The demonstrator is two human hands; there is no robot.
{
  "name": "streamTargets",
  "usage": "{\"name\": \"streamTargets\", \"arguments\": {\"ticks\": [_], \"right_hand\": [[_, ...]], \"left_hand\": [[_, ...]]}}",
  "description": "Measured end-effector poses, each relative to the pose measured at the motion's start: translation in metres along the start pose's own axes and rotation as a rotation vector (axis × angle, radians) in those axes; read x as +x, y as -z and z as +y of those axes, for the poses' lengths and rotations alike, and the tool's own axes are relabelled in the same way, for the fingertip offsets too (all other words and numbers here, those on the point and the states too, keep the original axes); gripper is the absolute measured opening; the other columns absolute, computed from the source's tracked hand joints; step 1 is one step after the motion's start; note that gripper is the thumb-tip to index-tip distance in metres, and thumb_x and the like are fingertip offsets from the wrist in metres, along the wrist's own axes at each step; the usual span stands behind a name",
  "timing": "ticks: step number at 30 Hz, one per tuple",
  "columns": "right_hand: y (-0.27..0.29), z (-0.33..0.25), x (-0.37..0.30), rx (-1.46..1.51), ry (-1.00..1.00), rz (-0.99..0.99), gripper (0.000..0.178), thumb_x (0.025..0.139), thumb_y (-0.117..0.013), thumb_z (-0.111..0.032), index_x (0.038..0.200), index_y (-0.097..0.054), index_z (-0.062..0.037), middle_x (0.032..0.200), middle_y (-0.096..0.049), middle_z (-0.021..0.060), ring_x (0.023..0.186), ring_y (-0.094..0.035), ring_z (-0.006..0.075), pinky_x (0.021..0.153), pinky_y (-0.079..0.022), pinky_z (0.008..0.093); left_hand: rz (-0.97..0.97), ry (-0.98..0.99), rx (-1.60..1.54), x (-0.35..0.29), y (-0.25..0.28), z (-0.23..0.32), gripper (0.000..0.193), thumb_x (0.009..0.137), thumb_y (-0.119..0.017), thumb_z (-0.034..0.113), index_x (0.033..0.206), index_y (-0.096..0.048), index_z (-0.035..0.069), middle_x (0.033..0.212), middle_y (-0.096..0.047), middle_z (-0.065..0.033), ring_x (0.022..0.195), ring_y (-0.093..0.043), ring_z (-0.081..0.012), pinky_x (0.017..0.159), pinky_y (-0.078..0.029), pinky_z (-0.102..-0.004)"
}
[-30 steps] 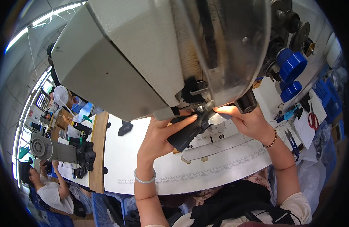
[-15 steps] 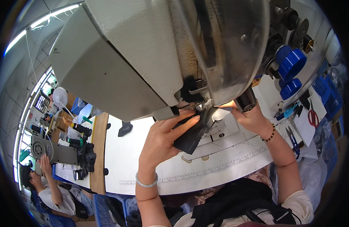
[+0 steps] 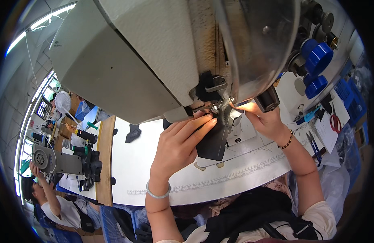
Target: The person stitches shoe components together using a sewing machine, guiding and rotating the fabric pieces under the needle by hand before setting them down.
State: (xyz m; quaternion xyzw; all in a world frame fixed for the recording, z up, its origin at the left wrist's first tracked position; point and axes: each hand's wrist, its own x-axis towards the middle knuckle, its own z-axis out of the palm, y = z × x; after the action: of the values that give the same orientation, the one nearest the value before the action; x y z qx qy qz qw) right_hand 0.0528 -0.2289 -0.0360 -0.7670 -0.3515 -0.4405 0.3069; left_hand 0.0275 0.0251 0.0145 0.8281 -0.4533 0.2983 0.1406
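A grey industrial sewing machine (image 3: 114,73) stands close in front of me, its presser foot and needle area (image 3: 219,106) lit by a lamp. Under that foot lies a dark, flat black piece of material (image 3: 213,146), its near end hanging toward me. My left hand (image 3: 175,146) grips this piece from the left, fingers laid over it just before the foot and the thumb hidden. On the other side, my right hand (image 3: 268,124) reaches in with its fingertips at the piece's edge by the needle; the machine's dark knob partly covers this hand.
Another black cut piece (image 3: 133,133) lies on the white table (image 3: 134,170), left of my hand. A printed ruler strip (image 3: 219,180) runs along the front edge. Red-handled scissors (image 3: 335,123) and dark snips (image 3: 313,148) lie at right. A co-worker (image 3: 59,206) sits at far left.
The black piece has swung and shifted right, its near end now pointing more straight toward me. My left hand has followed it slightly right. The view has moved a little.
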Motion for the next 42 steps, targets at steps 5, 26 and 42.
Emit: {"name": "streamTargets", "arguments": {"ticks": [5,26,42], "right_hand": [[-0.001,-0.004,0.004,0.301,-0.246,0.030,0.029,0.070,-0.067,0.012,0.094,-0.069,-0.0035,0.108,-0.066,0.0099,0.114,-0.058,0.0312,0.086,-0.051,0.0341],[0.000,0.017,0.021,1.127,-1.085,-0.164,0.017,0.092,-0.060,-0.022,0.081,-0.059,-0.0095,0.070,-0.051,-0.0044,0.056,-0.040,0.0025,0.052,-0.030,0.0204],[-0.015,0.017,0.007,1.227,-0.879,-0.075,0.026,0.095,-0.061,-0.034,0.093,-0.060,-0.0080,0.081,-0.061,-0.0017,0.063,-0.054,0.0017,0.050,-0.033,0.0164]], "left_hand": [[-0.003,-0.002,0.040,0.004,-0.001,0.013,0.057,0.058,-0.067,0.002,0.114,-0.069,0.012,0.116,-0.066,-0.0002,0.110,-0.063,-0.0219,0.082,-0.056,-0.0311],[0.058,-0.156,0.253,0.005,-0.012,0.032,0.047,0.069,-0.062,0.008,0.116,-0.068,0.006,0.101,-0.062,-0.0055,0.091,-0.060,-0.0173,0.078,-0.049,-0.0295],[0.108,-0.083,0.326,0.014,-0.027,0.064,0.035,0.073,-0.061,-0.001,0.107,-0.066,-0.008,0.103,-0.064,-0.0160,0.091,-0.066,-0.0256,0.075,-0.054,-0.0305]]}}
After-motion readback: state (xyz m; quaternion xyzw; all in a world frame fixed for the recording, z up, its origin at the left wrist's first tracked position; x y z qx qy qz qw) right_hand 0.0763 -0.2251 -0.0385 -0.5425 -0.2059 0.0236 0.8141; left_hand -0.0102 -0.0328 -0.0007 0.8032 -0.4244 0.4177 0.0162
